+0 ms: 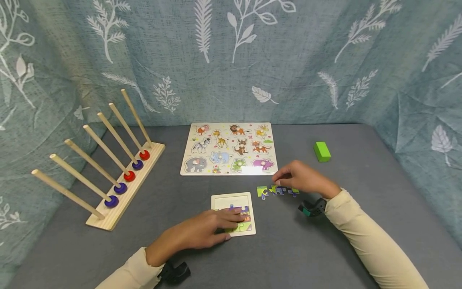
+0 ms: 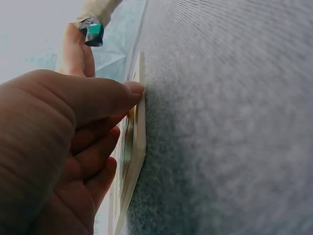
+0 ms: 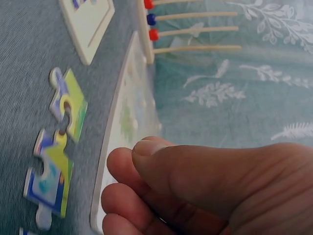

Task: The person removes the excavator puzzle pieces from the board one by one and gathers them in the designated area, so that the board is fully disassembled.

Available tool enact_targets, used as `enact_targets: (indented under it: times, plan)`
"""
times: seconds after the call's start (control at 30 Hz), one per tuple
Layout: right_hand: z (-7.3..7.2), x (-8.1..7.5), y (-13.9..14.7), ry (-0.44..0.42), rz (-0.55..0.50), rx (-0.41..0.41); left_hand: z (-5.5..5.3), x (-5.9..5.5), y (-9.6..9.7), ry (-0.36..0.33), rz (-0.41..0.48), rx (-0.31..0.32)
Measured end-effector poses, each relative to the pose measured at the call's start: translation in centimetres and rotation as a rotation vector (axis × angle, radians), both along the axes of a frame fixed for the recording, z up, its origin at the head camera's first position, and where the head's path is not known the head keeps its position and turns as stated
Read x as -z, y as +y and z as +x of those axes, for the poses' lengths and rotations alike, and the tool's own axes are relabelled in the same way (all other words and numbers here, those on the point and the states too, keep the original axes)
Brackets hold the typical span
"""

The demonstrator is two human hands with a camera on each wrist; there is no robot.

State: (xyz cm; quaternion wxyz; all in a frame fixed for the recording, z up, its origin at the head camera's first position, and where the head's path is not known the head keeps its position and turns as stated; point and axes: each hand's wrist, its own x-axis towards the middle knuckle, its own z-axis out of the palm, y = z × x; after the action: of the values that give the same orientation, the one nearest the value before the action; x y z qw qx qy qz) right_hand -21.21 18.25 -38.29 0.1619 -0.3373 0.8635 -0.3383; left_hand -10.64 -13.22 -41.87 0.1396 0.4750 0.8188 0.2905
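Note:
My left hand (image 1: 209, 228) rests on a small wooden jigsaw tray (image 1: 231, 196), fingers stretched over the coloured pieces set in it. Its thumb lies along the near edge of the tray, as the left wrist view also shows. My right hand (image 1: 303, 176) is over a row of loose jigsaw pieces right of the tray, fingers loosely curled and thumb close to the index fingertip. No piece shows between them. In the right wrist view, a green-and-yellow piece (image 3: 76, 105) and a blue-and-green piece (image 3: 54, 181) lie flat, below the fingertips; part of another is at the bottom edge.
Behind the tray lies an animal peg puzzle board (image 1: 231, 149). To the left stands a wooden rack (image 1: 151, 154) of upright pegs with red and blue rings. A green block (image 1: 322, 151) sits at the back right. A leaf-patterned cloth (image 1: 223, 80) hangs behind the grey table.

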Motion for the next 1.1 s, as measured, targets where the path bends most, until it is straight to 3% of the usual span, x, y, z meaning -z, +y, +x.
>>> enact_targets:
  times: [0.33,0.57,0.77,1.1]
  plan:
    - [0.1,-0.1,-1.6,-0.001,-0.027,-0.070,0.6,0.2,-0.5,0.020,0.038,-0.042]
    - [0.3,0.2,-2.8,-0.004,-0.035,-0.108,1.2,0.4,-0.5,0.126,0.065,-0.020]
    - [0.4,0.5,-4.3,0.021,-0.027,-0.157,1.6,0.4,-0.2,0.164,0.058,-0.059]
    - [0.9,0.7,-7.3,-0.011,-0.044,-0.240,1.9,0.4,-0.1,0.135,0.022,-0.072]
